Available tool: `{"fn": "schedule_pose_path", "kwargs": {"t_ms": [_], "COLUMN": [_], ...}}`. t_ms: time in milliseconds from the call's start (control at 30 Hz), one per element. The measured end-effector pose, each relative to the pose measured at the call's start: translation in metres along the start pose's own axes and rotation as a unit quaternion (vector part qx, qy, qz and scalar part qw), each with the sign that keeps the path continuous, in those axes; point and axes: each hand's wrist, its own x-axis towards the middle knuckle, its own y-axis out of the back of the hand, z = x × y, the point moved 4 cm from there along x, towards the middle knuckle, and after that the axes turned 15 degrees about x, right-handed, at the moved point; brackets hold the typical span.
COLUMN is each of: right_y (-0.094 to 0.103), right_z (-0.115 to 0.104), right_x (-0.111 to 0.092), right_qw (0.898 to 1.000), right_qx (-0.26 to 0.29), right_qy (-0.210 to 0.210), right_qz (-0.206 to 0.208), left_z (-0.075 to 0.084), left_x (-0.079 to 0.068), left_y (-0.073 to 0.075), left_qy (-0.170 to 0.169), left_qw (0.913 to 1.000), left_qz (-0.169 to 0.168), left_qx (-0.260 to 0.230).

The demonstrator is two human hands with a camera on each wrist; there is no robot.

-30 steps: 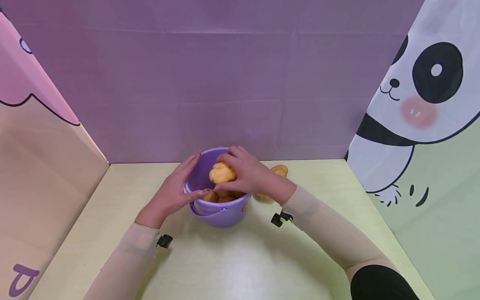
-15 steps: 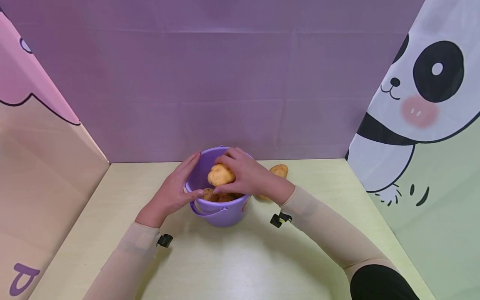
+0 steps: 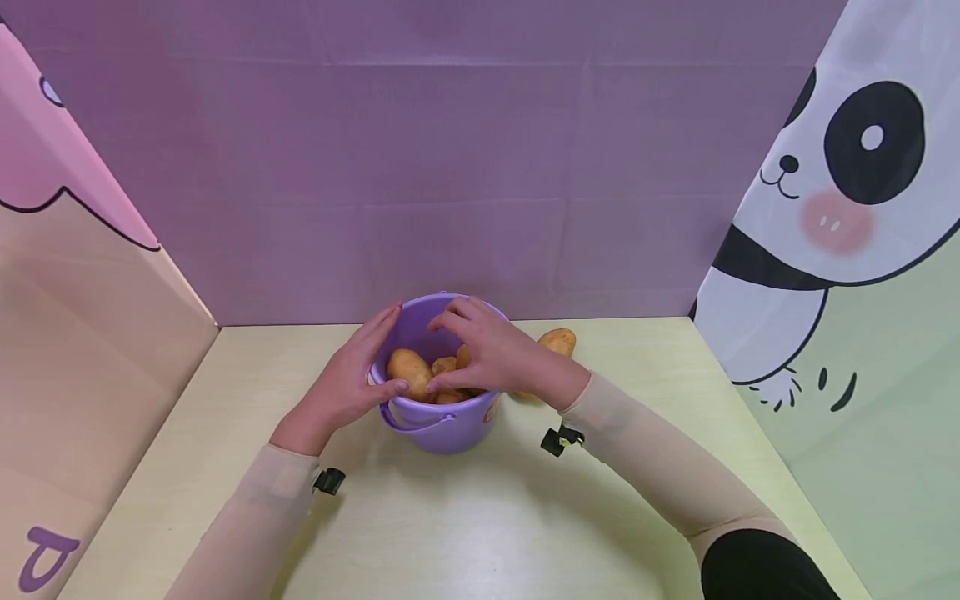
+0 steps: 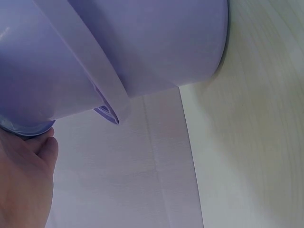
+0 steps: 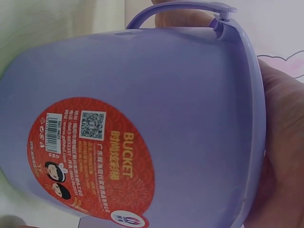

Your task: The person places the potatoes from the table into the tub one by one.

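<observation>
A purple plastic bucket [image 3: 450,435] stands on the table with several potatoes inside. One larger potato [image 3: 409,371] lies at the inner left, close to my left thumb. My left hand [image 3: 341,390] holds the bucket's left rim, thumb over the front edge and fingers along the side; the left wrist view shows these fingers at the rim. Over the bucket's right side, my right hand [image 3: 491,343] reaches in with thumb and fingers spread and nothing between them. It hides part of the potatoes below. The right wrist view shows the bucket's red label [image 5: 90,156].
Behind my right wrist, potatoes [image 3: 558,341] lie on the table [image 3: 480,533] right of the bucket, partly hidden. The bucket's handle [image 3: 420,429] hangs down its front. A purple backdrop [image 3: 465,183] rises just behind, with printed panels at both sides.
My right hand has let go of the potato it held, which now lies in the bucket at the left. Both hands have otherwise stayed nearly in place.
</observation>
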Motion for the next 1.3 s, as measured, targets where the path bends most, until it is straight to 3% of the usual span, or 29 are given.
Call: {"fn": "schedule_pose_path", "kwargs": {"t_ms": [733,833,1100,1300], "right_y": [0.01,0.014,0.029,0.039], "right_z": [0.003,0.008,0.028,0.04], "right_x": [-0.013,-0.02,-0.048,-0.067], "right_qw": [0.999,0.998,0.994,0.993], "right_qx": [0.024,0.026,0.068,0.078], "right_qy": [0.017,0.013,-0.046,-0.045], "right_qz": [0.035,0.049,0.072,0.08], "left_z": [-0.001,-0.002,-0.001,0.0], "left_x": [-0.001,-0.001,-0.001,-0.001], "left_y": [-0.001,-0.001,-0.001,0.0], "left_qy": [0.007,0.005,0.002,0.005], "left_qw": [1.0,1.0,0.9999,1.0], "left_qz": [0.003,0.006,0.011,0.007], "left_qx": [0.0,-0.001,-0.001,0.001]}}
